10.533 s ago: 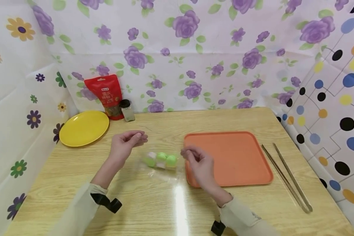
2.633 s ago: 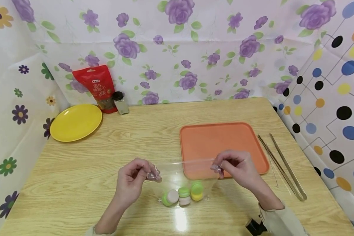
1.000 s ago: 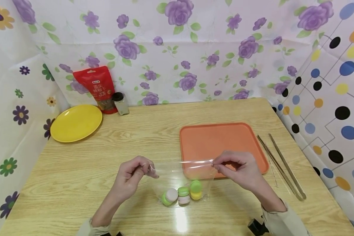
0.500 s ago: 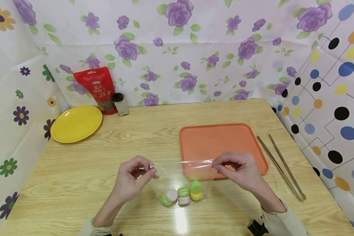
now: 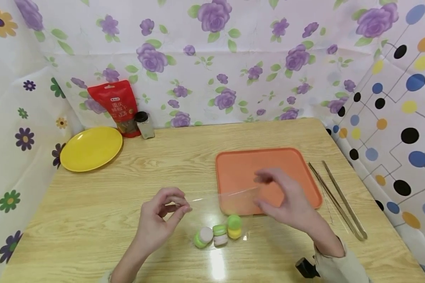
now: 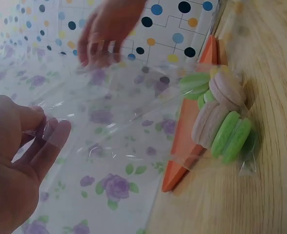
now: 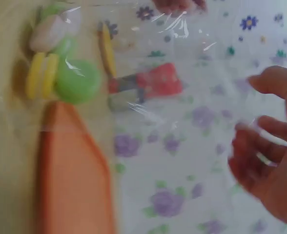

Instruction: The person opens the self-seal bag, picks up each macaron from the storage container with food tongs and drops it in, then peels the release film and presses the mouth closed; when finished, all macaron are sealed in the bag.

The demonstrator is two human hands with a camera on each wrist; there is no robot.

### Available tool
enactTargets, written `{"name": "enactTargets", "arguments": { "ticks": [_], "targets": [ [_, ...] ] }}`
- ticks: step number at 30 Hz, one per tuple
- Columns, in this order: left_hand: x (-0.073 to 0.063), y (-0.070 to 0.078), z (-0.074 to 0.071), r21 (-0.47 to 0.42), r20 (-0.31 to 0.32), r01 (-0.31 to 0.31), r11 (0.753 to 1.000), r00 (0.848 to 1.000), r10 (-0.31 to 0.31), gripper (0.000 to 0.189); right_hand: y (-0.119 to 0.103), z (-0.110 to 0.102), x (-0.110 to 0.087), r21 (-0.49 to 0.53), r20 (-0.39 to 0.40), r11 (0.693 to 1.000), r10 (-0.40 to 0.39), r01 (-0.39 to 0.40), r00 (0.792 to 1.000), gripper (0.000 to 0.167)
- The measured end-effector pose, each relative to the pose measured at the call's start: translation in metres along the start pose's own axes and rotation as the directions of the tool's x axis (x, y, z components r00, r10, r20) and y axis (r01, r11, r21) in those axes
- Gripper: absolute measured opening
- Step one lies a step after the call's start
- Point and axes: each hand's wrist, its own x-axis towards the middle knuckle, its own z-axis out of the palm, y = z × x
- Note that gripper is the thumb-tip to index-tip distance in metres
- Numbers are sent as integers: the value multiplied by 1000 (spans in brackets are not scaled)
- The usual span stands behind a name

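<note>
A clear plastic bag [image 5: 207,212] stands in front of me, with several green, yellow and pale pink macarons [image 5: 220,235] at its bottom. My left hand [image 5: 161,214] pinches the bag's upper left corner between thumb and fingers; the left wrist view shows the film [image 6: 60,129] bunched there. On the other side my right hand [image 5: 287,198] has its thumb and fingers spread apart beside the bag's upper right corner, over the tray. In the right wrist view that hand [image 7: 273,151] holds nothing between thumb and fingers, and the macarons [image 7: 77,80] show through the film.
An orange tray [image 5: 265,165] lies behind the bag to the right, with metal tongs [image 5: 345,200] beside it. At the back left are a yellow plate [image 5: 91,149], a red pouch [image 5: 116,104] and a black-capped jar [image 5: 145,126]. Patterned cloth surrounds the table.
My right hand has let go of the bag's upper right corner, its fingers spreading and lifting slightly. The left hand keeps its pinch; the bag's top edge now slants.
</note>
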Motion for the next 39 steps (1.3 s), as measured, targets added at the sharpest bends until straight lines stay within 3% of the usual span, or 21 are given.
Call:
{"name": "enactTargets", "arguments": {
  "ticks": [2,4,8,10,12,15,19,23,30,39],
  "targets": [
    [1,3,3,23,14,-41,999,999,41,28,-15,4,15,-149,58,987,-54,62,997,45],
    [2,6,6,34,29,-76,997,997,75,19,-31,13,32,-243,169,963,-77,117,983,42],
    [2,10,14,11,59,-117,993,991,116,18,-52,39,60,-289,403,933,-84,214,911,24],
    [2,11,17,-6,75,-111,994,991,112,27,-57,48,67,-282,476,932,-69,226,877,12],
    [2,11,19,3,92,-81,997,992,81,37,-58,54,71,-270,501,938,-58,220,863,7],
    [4,11,21,40,106,-39,998,994,34,31,-56,57,72,-237,490,951,-59,199,869,9],
    [5,11,18,98,86,-17,995,996,9,7,-52,53,69,-162,477,976,-54,148,877,10],
    [2,13,11,131,48,9,991,999,-15,7,-44,43,63,-108,469,991,-18,77,883,8],
    [1,14,4,134,26,63,989,997,-68,25,-21,8,36,-70,371,997,39,-14,928,11],
    [3,13,1,126,34,103,987,994,-108,25,-9,-13,13,-83,309,994,96,-74,946,12]
  ]
}}
